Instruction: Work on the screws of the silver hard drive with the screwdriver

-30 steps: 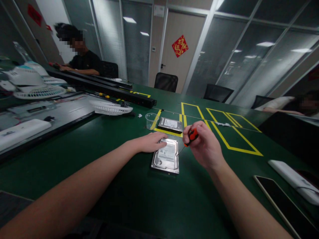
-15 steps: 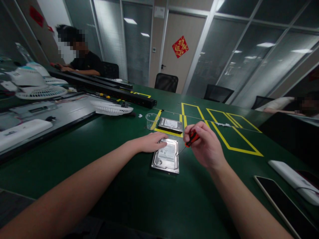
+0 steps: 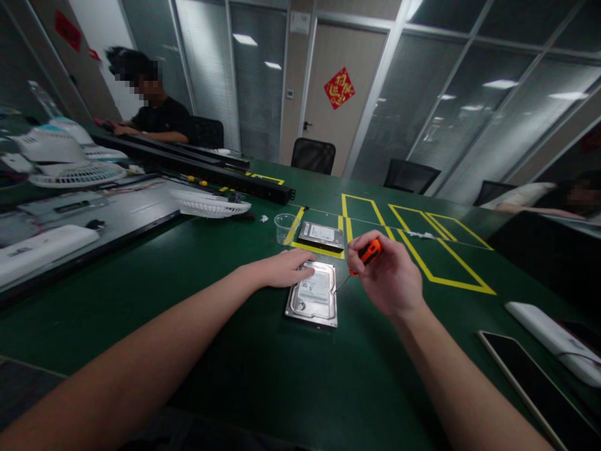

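A silver hard drive (image 3: pixel 313 294) with a white label lies flat on the green table in front of me. My left hand (image 3: pixel 287 268) rests across its far left corner, with fingers stretched out and thumb on top. In my right hand (image 3: pixel 387 269) is a screwdriver (image 3: pixel 370 252) with an orange and black handle, gripped by the closed fingers. Its thin shaft slants down left, and the tip is at the drive's right edge. Just beyond, a second hard drive (image 3: pixel 322 234) sits inside a yellow taped outline. A clear plastic cup (image 3: pixel 285 230) stands to its left.
At left lie a white fan grille (image 3: pixel 209 203), long black bars (image 3: pixel 211 168), a flat metal panel (image 3: pixel 136 203) and a white power strip (image 3: pixel 47 247). A phone (image 3: pixel 530 388) and another white strip (image 3: pixel 549 341) lie at right. One person (image 3: pixel 159 119) sits at far left.
My right hand has turned the screwdriver handle, so more of its orange side shows. The tip remains at the drive's right edge. My left hand and the drive have not moved.
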Demonstrator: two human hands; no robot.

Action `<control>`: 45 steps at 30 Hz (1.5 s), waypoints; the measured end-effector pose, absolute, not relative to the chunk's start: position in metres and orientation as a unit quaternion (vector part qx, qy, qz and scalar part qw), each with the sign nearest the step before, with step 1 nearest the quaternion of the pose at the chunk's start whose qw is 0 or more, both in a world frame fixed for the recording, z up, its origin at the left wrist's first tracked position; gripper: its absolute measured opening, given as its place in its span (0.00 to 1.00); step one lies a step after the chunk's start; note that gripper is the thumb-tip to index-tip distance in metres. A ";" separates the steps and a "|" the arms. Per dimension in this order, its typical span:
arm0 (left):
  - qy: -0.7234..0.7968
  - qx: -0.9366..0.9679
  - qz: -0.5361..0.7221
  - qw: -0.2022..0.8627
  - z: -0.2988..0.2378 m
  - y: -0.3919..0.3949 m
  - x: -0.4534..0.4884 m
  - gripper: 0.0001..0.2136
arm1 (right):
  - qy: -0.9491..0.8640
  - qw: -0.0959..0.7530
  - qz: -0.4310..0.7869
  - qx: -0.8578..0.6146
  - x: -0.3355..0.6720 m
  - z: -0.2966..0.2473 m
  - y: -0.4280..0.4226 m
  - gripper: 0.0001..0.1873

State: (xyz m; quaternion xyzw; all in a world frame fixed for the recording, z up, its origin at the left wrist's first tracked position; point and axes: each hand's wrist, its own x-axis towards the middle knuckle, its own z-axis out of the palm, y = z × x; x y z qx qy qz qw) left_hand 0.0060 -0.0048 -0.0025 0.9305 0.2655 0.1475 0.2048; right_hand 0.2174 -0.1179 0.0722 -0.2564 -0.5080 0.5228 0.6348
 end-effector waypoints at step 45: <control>0.270 0.928 0.151 0.209 -0.004 -0.004 0.006 0.23 | -0.527 0.625 0.510 -0.267 0.216 0.070 -0.121 0.11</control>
